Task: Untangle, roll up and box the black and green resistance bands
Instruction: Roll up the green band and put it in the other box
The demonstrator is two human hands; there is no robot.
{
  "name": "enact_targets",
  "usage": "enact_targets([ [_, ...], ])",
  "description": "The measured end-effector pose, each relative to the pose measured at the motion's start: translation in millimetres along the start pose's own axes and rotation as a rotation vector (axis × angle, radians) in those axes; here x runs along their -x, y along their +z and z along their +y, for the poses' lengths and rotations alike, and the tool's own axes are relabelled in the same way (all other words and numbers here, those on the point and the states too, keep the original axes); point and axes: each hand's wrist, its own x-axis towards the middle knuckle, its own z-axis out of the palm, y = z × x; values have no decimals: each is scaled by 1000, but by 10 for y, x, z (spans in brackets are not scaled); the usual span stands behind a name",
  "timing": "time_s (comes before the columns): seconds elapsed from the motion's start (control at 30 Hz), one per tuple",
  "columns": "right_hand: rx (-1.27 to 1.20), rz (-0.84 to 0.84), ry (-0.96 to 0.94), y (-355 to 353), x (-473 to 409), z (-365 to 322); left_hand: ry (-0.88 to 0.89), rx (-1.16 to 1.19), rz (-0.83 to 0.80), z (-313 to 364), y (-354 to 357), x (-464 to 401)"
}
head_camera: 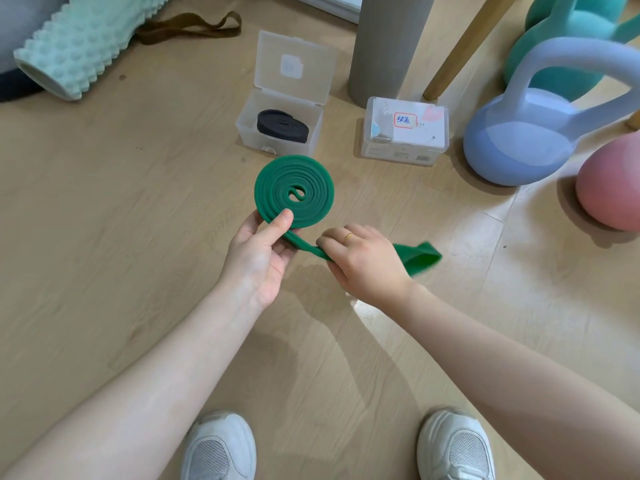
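- Green band coil is pinched by left hand; its tail is gripped by right hand.
- Wood-look floor is observed; black band lies coiled in open box.

1. Resistance band in hand — dark green.
2. Rolled band in the clear box — black.
3. Foam roller: mint, knobbed.
4. Kettlebells: lavender, teal, pink.
5. Shoes: white.
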Motion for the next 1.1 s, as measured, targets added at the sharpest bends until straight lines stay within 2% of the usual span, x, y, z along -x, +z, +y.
enact_targets([
  [0.1,-479,-296,257,8,44,10,12,-6,17,9,-26,-16],
  [0.17,-538,-421,284,3,61,9,5,-41,67,-14,-36,-15],
  [0.3,-562,-542,319,-71,78,107,-76,-151,153,-43,-125,3],
  [0.4,-670,-521,411,-167,51,205,-172,-299,120,-10,-212,10],
  [0.53,-746,-521,515,-268,30,292,-261,-548,-18,28,-270,20],
  [0.8,-628,-567,422,-237,112,296,-335,-821,-179,43,-254,-26],
  [0.9,-638,-520,401,-206,176,246,-352,-946,-213,101,-205,-50],
  [1.0,-653,-471,408,-220,197,189,-365,-1009,-220,177,-148,-88],
  [1.1,-708,-361,458,-239,162,146,-291,-885,-158,144,-130,-85],
])
